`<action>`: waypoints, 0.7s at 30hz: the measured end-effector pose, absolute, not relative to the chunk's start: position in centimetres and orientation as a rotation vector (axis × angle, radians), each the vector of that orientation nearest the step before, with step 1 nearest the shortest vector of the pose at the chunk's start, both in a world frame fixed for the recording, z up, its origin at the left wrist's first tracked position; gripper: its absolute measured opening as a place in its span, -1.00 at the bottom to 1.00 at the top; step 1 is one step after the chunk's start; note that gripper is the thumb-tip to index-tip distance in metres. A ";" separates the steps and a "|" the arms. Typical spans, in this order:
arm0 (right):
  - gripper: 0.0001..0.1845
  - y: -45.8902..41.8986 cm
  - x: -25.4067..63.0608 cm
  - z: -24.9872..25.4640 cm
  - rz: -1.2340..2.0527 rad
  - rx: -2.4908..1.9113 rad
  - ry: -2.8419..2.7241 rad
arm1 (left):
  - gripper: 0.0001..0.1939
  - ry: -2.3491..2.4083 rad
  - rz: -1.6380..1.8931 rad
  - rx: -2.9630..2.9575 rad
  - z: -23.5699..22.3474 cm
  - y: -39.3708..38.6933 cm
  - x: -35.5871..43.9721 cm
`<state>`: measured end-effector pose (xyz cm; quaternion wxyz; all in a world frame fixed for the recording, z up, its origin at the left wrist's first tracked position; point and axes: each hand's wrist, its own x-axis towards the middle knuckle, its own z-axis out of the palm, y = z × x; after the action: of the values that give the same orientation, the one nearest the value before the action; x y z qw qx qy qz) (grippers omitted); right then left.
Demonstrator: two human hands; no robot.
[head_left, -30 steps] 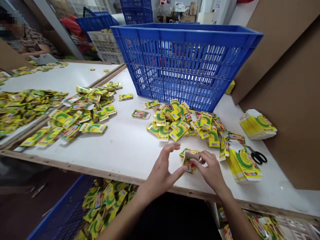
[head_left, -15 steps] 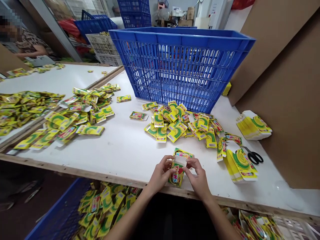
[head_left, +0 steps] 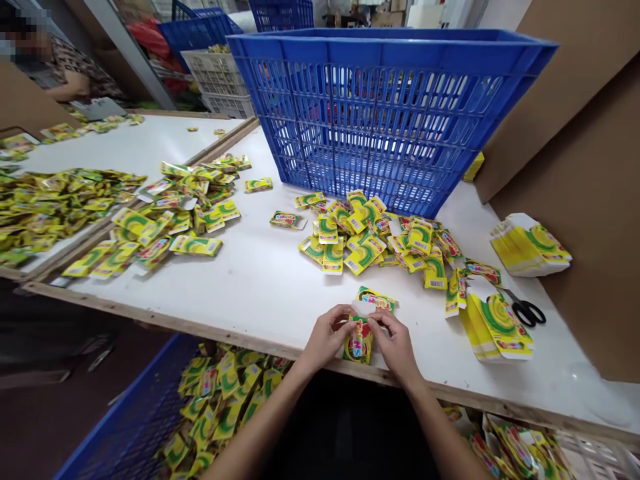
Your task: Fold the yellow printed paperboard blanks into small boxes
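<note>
At the table's front edge, both hands are closed on a small yellow-and-green crayon box with colourful lettering. My left hand pinches its left upper side, thumb on the front. My right hand grips the right upper corner, thumb and fingertips by the white end flap. The flap stands up at the box's far end. Just behind it lies another crayon box, flat on the table. A loose pile of similar boxes sits farther back.
A large blue crate stands behind the pile. To the right are black-handled scissors and stacks of flat cartons. More boxes lie left. A blue bin of boxes is below the edge. A person sits far left.
My hands have drawn closer together over the top of the box, fingertips now at its flap. The whole view has shifted slightly, with the table contents appearing farther right.
</note>
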<state>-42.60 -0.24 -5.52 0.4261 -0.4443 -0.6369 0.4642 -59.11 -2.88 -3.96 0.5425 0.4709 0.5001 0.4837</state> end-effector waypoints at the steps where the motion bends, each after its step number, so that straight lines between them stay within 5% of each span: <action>1: -0.79 -0.3 -42.7 -5.6 1.161 -1.101 -1.554 | -0.77 1.163 1.193 1.100 -4.0 -2.8 -59.0; 5: -0.71 -0.6 -42.7 -5.5 1.177 -1.085 -1.499 | -0.66 1.104 1.271 1.059 -3.6 -2.8 -58.7; 10: -0.85 -0.8 -42.5 -4.7 1.073 -1.070 -1.629 | -0.82 1.264 1.217 1.275 -2.7 -3.0 -58.8; 21: -0.80 -0.1 -42.9 -3.9 1.024 -1.221 -1.624 | -0.81 1.379 1.226 1.248 -2.5 -2.3 -58.3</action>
<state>-42.87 -0.13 -3.91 0.4197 -0.4870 -0.6478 0.4087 -58.31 -2.29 -2.47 0.4411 0.5027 0.5557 0.4939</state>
